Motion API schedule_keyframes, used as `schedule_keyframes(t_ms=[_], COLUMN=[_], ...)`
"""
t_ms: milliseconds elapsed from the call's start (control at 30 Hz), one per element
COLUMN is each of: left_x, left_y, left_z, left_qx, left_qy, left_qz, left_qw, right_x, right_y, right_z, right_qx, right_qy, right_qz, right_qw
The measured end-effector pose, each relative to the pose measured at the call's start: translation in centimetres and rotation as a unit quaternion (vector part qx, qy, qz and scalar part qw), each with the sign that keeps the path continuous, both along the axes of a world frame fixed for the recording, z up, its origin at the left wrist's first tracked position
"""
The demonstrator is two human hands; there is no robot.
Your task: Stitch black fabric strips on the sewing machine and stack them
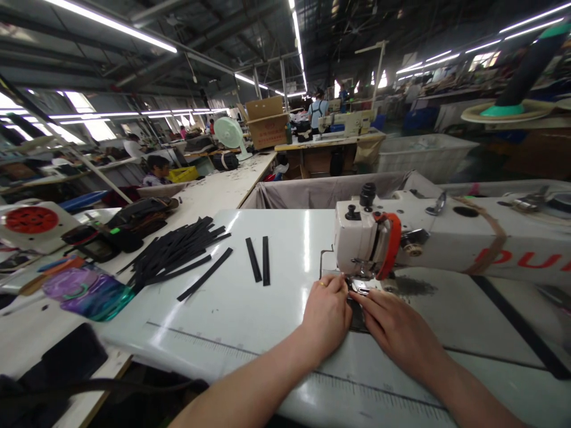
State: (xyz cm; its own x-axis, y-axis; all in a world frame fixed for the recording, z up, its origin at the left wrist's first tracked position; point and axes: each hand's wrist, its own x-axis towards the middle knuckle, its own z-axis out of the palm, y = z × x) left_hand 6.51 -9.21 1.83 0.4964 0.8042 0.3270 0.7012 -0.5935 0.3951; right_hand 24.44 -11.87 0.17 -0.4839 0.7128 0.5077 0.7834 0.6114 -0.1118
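Observation:
My left hand is at the needle area of a white sewing machine, fingers curled and pinched together just left of the presser foot. Facing it from the right, my right hand has its fingers close together, their tips by the foot. A dark patch shows between the hands; I cannot tell whether it is fabric or the machine's plate. What the fingertips press on is hidden. Two short black strips lie left of the machine, near a heap of similar strips.
A long black strip lies under the machine arm. To the left are a purple and teal pouch and another machine's red-marked wheel. Behind stand a fan, a cardboard box and a co-worker. A ruler scale marks the table front.

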Motion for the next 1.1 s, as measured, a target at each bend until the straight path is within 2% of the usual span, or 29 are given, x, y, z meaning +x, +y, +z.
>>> schedule_keyframes(t_ms=[67, 167, 300, 333, 400, 467, 533, 633, 767, 933, 1000, 1100], left_x=[-0.2, -0.6, -1.1, -1.3, -1.4, -1.4, -1.3, -0.9, -1.1, -2.2, -2.5, -2.7], left_y=[0.9, 3.6, 7.8, 8.5, 9.3, 8.9, 7.4, 3.8, 0.3, 0.1, 0.2, 0.2], left_z=[0.0, -0.2, -0.5, -0.4, 0.1, 0.9, 1.4, 1.5, 0.6, -0.2, -0.2, -0.3], left_qx=[-0.008, -0.008, 0.026, 0.031, 0.042, 0.047, 0.04, 0.023, -0.004, -0.036, -0.048, -0.054], left_qy=[-0.02, -0.055, -0.011, 0.008, 0.042, 0.068, 0.086, 0.086, 0.017, -0.086, -0.102, -0.109], left_qz=[0.001, 0.014, -0.089, -0.092, -0.041, 0.024, 0.045, 0.027, 0.001, -0.045, -0.081, -0.101], left_qw=[1.0, 0.998, 0.996, 0.995, 0.997, 0.996, 0.994, 0.996, 1.0, 0.995, 0.99, 0.987], right_x=[0.0, 0.0, 0.1, 0.1, 0.1, 0.2, 0.2, 0.2, 0.1, 0.1, 0.1, 0.1], right_y=[0.0, -0.1, -0.1, -0.1, 0.0, 0.0, 0.0, 0.0, 0.0, -0.2, -0.4, -0.6], right_z=[0.0, 0.0, 0.1, 0.1, 0.1, -0.1, -0.2, -0.1, 0.2, 0.3, 0.3, 0.4], right_qx=[0.003, 0.015, 0.018, 0.018, 0.018, 0.015, 0.015, 0.005, -0.006, -0.005, -0.007, -0.012], right_qy=[-0.004, -0.007, 0.003, 0.006, 0.007, 0.008, 0.013, 0.014, 0.009, 0.03, 0.039, 0.046], right_qz=[0.001, -0.008, -0.005, -0.003, -0.001, -0.005, -0.008, 0.001, 0.016, 0.038, 0.052, 0.058], right_qw=[1.0, 1.0, 1.0, 1.0, 1.0, 1.0, 1.0, 1.0, 1.0, 0.999, 0.998, 0.997])
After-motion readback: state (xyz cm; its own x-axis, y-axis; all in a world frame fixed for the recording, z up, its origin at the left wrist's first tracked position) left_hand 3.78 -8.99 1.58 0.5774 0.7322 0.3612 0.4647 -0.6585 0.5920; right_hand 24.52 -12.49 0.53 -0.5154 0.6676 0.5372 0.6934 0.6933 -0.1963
